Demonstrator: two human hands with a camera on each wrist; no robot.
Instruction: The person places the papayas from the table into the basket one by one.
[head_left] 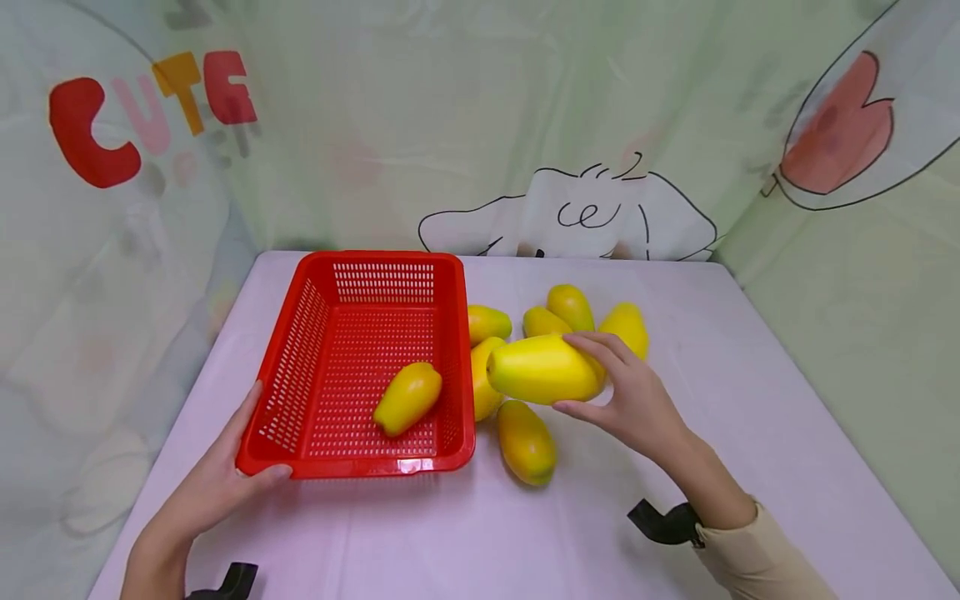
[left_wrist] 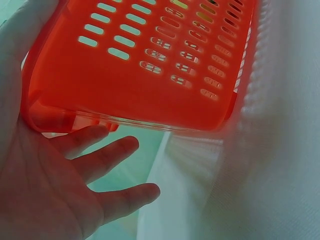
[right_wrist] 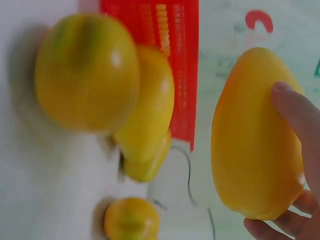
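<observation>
My right hand (head_left: 630, 392) holds a yellow papaya (head_left: 546, 371) above the table, thumb on one side and fingers on the other. In the right wrist view the same papaya (right_wrist: 257, 135) stands out against the backdrop, away from the other fruit. My left hand (head_left: 213, 479) grips the near left corner of a red plastic basket (head_left: 356, 468), thumb along the front rim. From the left wrist, three fingers (left_wrist: 107, 157) show spread below the basket's rim. One papaya (head_left: 408, 398) lies inside the basket, towards its near right.
Right of the basket lie several more papayas: one in front (head_left: 527, 443), one by the basket wall (head_left: 486, 379), others behind the held fruit, such as the rear papaya (head_left: 570, 307). A pale cloth covers the table (head_left: 450, 542). Printed curtains (head_left: 375, 125) enclose it.
</observation>
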